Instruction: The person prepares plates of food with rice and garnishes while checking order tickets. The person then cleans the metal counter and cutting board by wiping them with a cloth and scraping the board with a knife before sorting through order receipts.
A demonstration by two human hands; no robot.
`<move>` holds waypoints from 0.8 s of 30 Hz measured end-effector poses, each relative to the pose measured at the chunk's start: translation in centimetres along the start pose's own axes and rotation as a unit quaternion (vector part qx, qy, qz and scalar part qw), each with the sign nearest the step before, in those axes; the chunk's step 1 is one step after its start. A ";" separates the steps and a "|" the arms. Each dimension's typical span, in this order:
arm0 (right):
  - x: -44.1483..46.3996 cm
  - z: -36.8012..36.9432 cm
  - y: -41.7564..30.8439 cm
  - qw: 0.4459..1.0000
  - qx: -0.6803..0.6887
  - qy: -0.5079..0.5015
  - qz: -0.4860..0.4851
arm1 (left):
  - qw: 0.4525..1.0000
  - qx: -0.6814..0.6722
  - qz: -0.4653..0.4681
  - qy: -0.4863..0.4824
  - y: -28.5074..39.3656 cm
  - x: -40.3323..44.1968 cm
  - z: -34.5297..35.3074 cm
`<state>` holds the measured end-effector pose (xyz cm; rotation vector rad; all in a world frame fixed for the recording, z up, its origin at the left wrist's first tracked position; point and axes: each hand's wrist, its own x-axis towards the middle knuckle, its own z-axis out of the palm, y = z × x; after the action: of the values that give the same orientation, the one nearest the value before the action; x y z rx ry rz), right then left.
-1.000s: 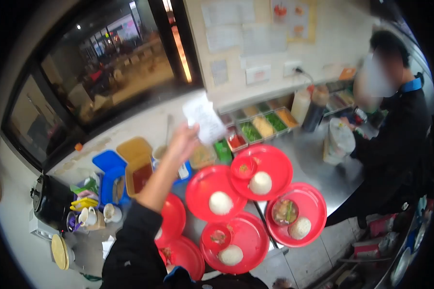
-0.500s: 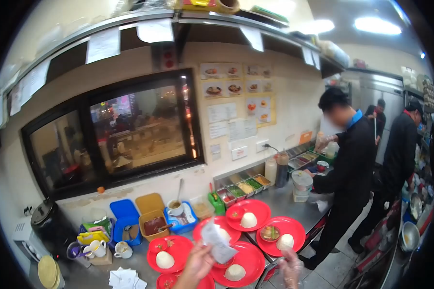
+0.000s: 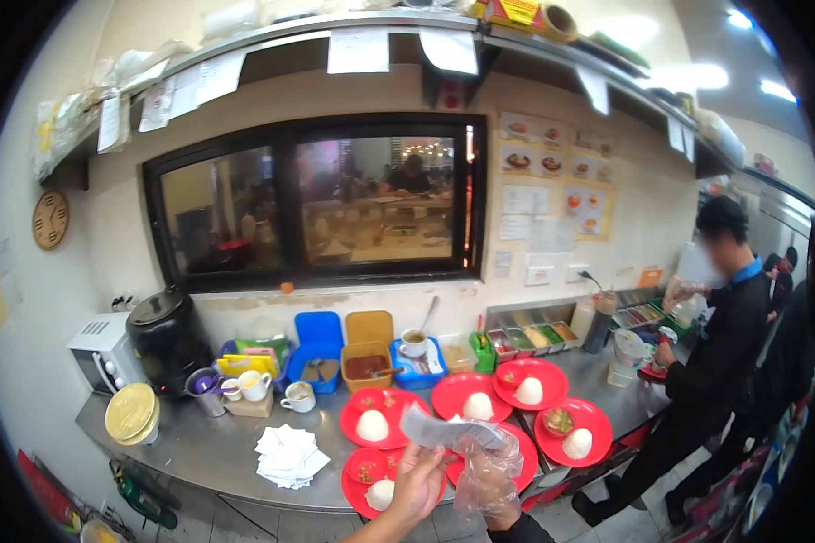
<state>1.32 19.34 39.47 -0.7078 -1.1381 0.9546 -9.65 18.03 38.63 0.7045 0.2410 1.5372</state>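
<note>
My left hand is bare and pinches the left part of a white paper slip. In a clear plastic glove, my right hand is closed on the slip's right end. Both hands are above several red plates on the steel counter. Each plate carries a mound of white rice, and most show a small bowl. The plate behind my right hand is partly hidden.
White papers lie in a pile on the counter. Behind are mugs, a blue container, a brown sauce container and topping trays. A co-worker stands at the right.
The view has swung left and up. My gloved right hand has come in from the right and closed on the slip. My left hand has lowered the slip over the plates.
</note>
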 end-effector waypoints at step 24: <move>11.4 18.5 0.9 0.917 -0.069 -0.382 0.087 | 0.899 0.413 0.105 0.101 21.8 1.9 -12.2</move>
<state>-15.17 29.99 48.79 -0.5578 -1.8641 1.3702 -34.40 20.55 41.71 1.2602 1.0457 1.7016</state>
